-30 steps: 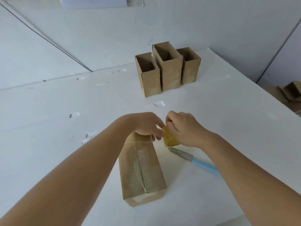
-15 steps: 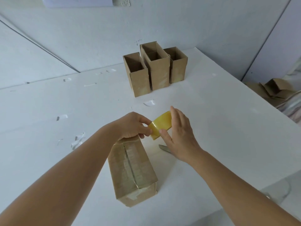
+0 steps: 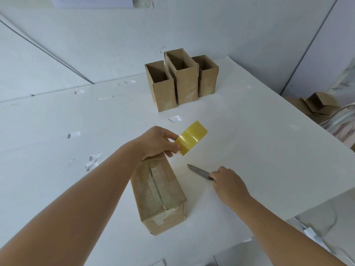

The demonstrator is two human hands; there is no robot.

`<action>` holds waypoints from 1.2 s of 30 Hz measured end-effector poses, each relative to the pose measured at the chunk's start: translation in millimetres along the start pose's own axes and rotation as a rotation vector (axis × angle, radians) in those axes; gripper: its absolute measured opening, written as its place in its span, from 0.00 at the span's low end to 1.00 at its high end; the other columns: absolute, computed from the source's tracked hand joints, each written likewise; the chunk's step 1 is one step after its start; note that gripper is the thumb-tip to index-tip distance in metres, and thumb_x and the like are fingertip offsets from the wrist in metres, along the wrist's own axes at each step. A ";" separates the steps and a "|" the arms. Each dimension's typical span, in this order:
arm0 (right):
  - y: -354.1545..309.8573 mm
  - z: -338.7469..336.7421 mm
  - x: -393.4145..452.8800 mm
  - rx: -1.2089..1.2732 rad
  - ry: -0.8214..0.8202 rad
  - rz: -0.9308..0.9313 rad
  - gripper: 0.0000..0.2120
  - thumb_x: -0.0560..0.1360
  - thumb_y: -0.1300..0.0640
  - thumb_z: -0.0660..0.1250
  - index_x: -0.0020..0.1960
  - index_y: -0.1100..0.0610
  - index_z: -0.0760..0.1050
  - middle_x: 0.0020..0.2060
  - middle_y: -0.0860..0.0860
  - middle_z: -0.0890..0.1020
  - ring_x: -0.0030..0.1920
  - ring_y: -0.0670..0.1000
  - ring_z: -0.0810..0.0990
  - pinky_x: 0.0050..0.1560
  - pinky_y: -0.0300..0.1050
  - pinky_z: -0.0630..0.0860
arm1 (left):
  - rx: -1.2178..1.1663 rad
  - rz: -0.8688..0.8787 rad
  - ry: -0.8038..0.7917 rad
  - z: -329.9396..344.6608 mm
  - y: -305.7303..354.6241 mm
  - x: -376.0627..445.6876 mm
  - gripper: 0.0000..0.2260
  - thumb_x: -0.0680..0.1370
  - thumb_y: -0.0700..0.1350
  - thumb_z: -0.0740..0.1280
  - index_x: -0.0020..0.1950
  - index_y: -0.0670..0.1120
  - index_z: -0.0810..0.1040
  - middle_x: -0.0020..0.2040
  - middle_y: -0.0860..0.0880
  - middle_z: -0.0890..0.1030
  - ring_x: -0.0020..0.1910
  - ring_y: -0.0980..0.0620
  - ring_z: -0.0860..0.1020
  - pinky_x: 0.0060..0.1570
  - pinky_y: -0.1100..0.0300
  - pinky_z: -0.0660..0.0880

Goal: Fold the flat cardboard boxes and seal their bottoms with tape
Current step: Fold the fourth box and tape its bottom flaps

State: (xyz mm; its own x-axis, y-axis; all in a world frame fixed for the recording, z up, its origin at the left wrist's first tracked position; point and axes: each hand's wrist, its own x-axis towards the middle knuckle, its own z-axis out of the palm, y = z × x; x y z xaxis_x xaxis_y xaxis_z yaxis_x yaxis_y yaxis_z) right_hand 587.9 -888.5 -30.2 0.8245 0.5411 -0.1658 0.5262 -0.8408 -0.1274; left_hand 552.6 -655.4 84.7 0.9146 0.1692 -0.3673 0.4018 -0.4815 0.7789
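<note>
One brown cardboard box (image 3: 157, 196) lying flat, taped seam up

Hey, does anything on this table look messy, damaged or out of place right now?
Yes, slightly. Scraps of clear tape lie stuck here and there on the white table. The box lying on its side has wrinkled tape along its seam, torn at the near end. Otherwise nothing stands out.

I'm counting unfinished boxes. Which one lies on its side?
The box nearest the person, under the left hand; the three boxes behind stand upright, open-topped.
</note>
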 end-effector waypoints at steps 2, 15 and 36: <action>-3.9 -11.5 0.2 0.033 0.014 0.012 0.12 0.80 0.58 0.54 0.57 0.53 0.75 0.49 0.51 0.75 0.48 0.52 0.75 0.43 0.41 0.69 | -0.003 -0.004 -0.003 0.0 -0.3 0.0 0.07 0.73 0.41 0.73 0.46 0.52 0.84 0.38 0.48 0.85 0.35 0.57 0.82 0.49 0.54 0.79; -50.3 -113.7 -49.3 0.200 0.170 -0.022 0.11 0.77 0.49 0.60 0.39 0.53 0.71 0.31 0.48 0.76 0.34 0.54 0.75 0.33 0.46 0.69 | 0.092 0.085 0.034 0.4 -0.4 -3.7 0.08 0.72 0.43 0.72 0.49 0.53 0.85 0.34 0.53 0.80 0.29 0.60 0.75 0.36 0.69 0.72; -87.8 -138.4 -42.5 -0.102 0.138 -0.094 0.08 0.80 0.56 0.56 0.44 0.54 0.59 0.31 0.48 0.63 0.35 0.53 0.67 0.26 0.40 0.53 | 0.034 0.142 0.076 -0.1 -5.5 3.6 0.10 0.72 0.42 0.74 0.51 0.51 0.85 0.31 0.53 0.76 0.32 0.58 0.71 0.36 0.67 0.69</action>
State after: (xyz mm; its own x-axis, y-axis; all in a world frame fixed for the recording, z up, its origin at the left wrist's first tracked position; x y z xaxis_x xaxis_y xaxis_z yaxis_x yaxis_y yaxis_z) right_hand 535.5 -840.1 123.4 0.7880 0.6153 -0.0209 0.6144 -0.7882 -0.0354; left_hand 553.7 -652.1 79.2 0.9633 0.1615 -0.2144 0.2680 -0.5338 0.8020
